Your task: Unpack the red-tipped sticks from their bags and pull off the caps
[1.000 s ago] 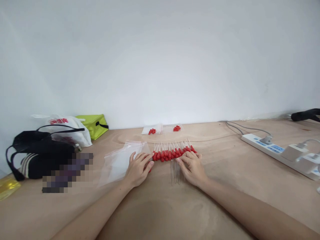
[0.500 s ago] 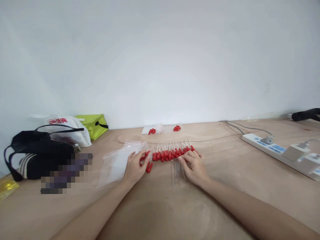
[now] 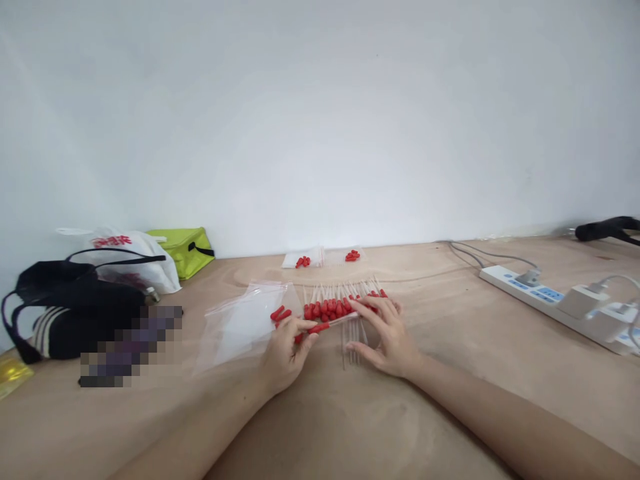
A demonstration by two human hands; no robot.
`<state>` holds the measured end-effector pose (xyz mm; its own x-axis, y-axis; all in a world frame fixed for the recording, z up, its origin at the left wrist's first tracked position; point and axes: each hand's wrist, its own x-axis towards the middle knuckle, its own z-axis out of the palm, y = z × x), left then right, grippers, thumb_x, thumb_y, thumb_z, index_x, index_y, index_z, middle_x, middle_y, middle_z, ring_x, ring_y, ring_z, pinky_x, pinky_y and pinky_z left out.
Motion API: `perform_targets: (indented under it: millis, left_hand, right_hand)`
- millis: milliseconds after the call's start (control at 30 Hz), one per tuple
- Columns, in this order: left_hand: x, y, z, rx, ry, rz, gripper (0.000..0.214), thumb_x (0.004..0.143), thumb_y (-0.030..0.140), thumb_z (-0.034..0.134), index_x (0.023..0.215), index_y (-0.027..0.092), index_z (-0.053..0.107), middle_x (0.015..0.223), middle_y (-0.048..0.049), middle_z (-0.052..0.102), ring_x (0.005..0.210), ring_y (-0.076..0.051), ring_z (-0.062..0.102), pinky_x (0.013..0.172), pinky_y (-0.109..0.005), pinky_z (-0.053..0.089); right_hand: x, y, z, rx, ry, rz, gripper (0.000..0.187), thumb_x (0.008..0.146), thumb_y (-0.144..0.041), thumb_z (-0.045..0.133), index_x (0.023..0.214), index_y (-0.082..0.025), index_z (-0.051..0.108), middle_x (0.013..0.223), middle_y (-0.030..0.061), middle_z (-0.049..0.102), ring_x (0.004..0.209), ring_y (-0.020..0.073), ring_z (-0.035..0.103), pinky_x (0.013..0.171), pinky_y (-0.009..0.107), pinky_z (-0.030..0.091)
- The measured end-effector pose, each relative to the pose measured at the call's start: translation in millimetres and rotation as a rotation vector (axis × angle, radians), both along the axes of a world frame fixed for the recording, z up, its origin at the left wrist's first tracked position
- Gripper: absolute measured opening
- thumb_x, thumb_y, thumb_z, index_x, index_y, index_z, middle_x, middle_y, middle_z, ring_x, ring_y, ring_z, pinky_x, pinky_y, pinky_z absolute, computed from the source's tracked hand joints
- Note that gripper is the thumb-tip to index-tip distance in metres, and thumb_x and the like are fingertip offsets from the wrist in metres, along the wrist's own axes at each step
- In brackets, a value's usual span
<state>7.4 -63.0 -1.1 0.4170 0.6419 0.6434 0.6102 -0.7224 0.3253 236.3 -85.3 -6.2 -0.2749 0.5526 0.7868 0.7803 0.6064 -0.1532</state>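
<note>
My left hand [image 3: 290, 357] pinches the red rubber bulb of a glass dropper [image 3: 319, 328] between thumb and fingers. Its thin clear tube points right, toward my right hand [image 3: 393, 340], whose thumb and fingers are spread apart. Behind both hands lies a row of red-bulbed droppers [image 3: 327, 308], tubes facing the wall. More clear tubes [image 3: 353, 333] lie below the row, partly under my right hand. Loose red bulbs [image 3: 281, 313] sit just beyond my left hand, which hides some of them. Whether my right fingertips touch the held tube is unclear.
Clear zip bags [image 3: 240, 327] lie flat at the left. Two small bags with red bulbs [image 3: 303, 262] rest near the wall. A power strip [image 3: 520, 287] with plugs stands at the right. A black bag [image 3: 90, 320], a white bag and a green case [image 3: 187, 250] are far left.
My left hand has moved right and closer to me, with a red bulb joined to a tube now showing in it. My right hand's fingers have gone from pinched to spread.
</note>
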Motion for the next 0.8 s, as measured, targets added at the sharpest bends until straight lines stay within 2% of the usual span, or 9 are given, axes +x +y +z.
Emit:
perform_targets:
  millis: [133,233,300,367,467,633,800]
  left_hand:
    - [3.3,-1.0,-1.6,-0.029,0.060,-0.124,0.010,0.083,0.023,0.044,0.089,0.019,0.050,0.091,-0.0046,0.065,0.090,-0.017,0.058,0.092,-0.039,0.040]
    - [3.8,-2.0,0.9,-0.035,0.074,-0.154,0.011,0.083,0.022,0.043,0.092,0.019,0.050,0.092,-0.0051,0.064,0.092,-0.016,0.058,0.090,-0.036,0.041]
    - [5.4,-3.1,4.5,-0.037,0.100,-0.160,0.013,0.083,0.022,0.043,0.093,0.019,0.051,0.094,-0.0055,0.063,0.092,-0.016,0.057,0.087,-0.034,0.043]
    - [8.1,-3.6,8.0,-0.027,0.140,-0.182,0.015,0.083,0.023,0.045,0.094,0.018,0.053,0.095,-0.0059,0.062,0.092,-0.016,0.056,0.084,-0.033,0.043]
    - [12.2,-3.2,10.1,0.045,0.184,-0.226,0.015,0.083,0.025,0.047,0.093,0.019,0.057,0.093,-0.0047,0.063,0.088,-0.016,0.055,0.080,-0.031,0.042]
    - [13.1,-3.6,5.8,0.160,0.228,-0.164,0.020,0.085,0.029,0.044,0.079,0.021,0.061,0.074,-0.0015,0.064,0.073,-0.015,0.052,0.072,-0.033,0.037]
    - [10.1,-6.3,5.6,0.156,0.247,-0.172,0.022,0.086,0.028,0.042,0.075,0.020,0.060,0.070,-0.0014,0.063,0.072,-0.015,0.050,0.071,-0.033,0.034]
  right_hand:
    - [-3.9,-2.7,4.3,0.091,-0.097,-0.005,0.031,0.080,-0.036,0.052,0.109,-0.027,0.055,0.105,0.0055,0.058,0.097,0.0204,0.048,0.091,0.042,0.022]
    - [-6.4,-1.1,3.9,0.091,-0.145,0.048,0.019,0.084,-0.029,0.048,0.097,-0.027,0.061,0.076,0.0000,0.063,0.080,0.0149,0.051,0.091,0.042,0.020]
    - [-7.7,0.1,2.3,0.078,-0.162,0.075,0.018,0.085,-0.028,0.046,0.090,-0.026,0.063,0.060,-0.0025,0.059,0.069,0.0129,0.048,0.090,0.042,0.020]
    - [-9.0,0.4,0.5,0.063,-0.164,0.092,0.020,0.085,-0.028,0.044,0.086,-0.025,0.064,0.054,-0.0031,0.055,0.065,0.0122,0.045,0.088,0.041,0.021]
    - [-10.4,-1.3,-0.9,0.045,-0.162,0.120,0.020,0.085,-0.026,0.043,0.085,-0.024,0.063,0.053,-0.0029,0.055,0.063,0.0121,0.043,0.086,0.040,0.021]
    - [-9.4,-6.0,1.3,0.019,-0.163,0.155,0.021,0.083,-0.024,0.043,0.074,-0.023,0.062,0.051,-0.0028,0.054,0.062,0.0121,0.040,0.082,0.037,0.023]
    - [-7.8,-8.1,3.2,0.006,-0.158,0.186,0.022,0.083,-0.025,0.042,0.070,-0.022,0.060,0.049,-0.0033,0.053,0.061,0.0118,0.039,0.081,0.037,0.023]
